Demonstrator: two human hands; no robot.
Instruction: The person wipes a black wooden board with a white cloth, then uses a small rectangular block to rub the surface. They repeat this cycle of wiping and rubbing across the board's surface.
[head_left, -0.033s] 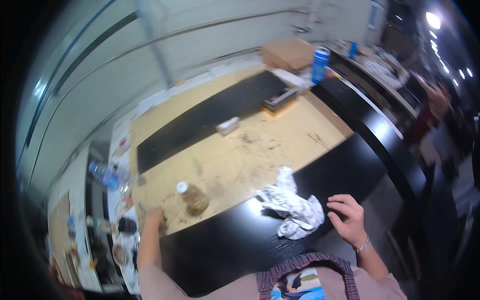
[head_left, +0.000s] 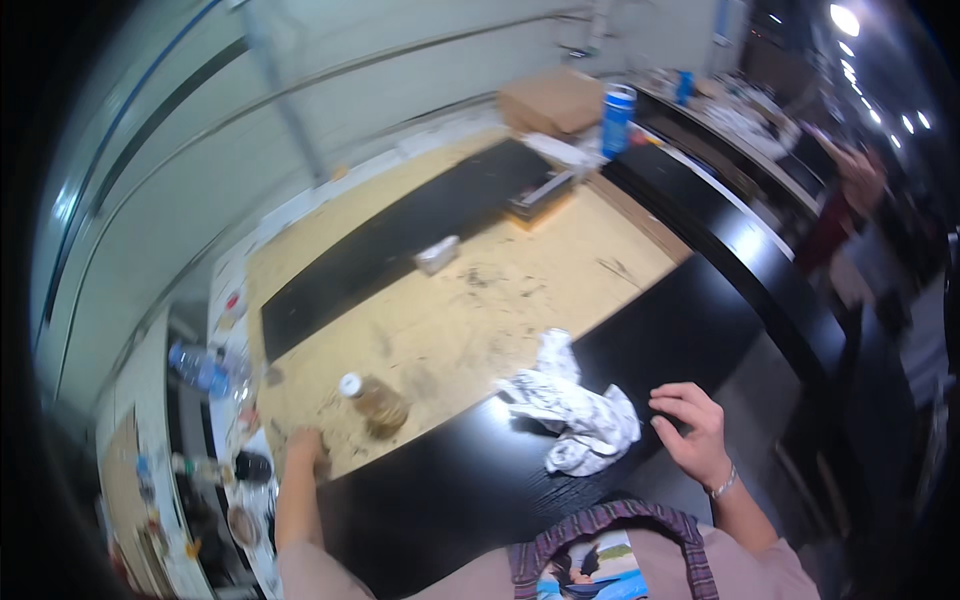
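A long glossy black panel point(head_left: 420, 505) lies across the near side of the worktable. On it rests a crumpled white cloth with dark marks point(head_left: 590, 415). My right hand point(head_left: 694, 432) hovers just right of the cloth, fingers bent and apart, with nothing visible in them. At the panel's left end, my left hand point(head_left: 307, 448) is down by the yellowish table top; its fingers are blurred and mostly hidden. Between my hands, beyond the panel, stands a clear bottle with brownish liquid and a white cap point(head_left: 377, 408).
A second black panel point(head_left: 390, 240) lies farther back, with a small white block point(head_left: 437, 255) and a dark-topped orange box point(head_left: 540, 203) by it. A cardboard box point(head_left: 550, 103) and blue can point(head_left: 617, 122) stand behind. Plastic bottles point(head_left: 200, 368) sit left. Another person's hand point(head_left: 858, 180) shows right.
The whole view has shifted slightly, so the table and its things sit a little farther left. The cloth stays on the panel, and both hands keep nearly the same pose.
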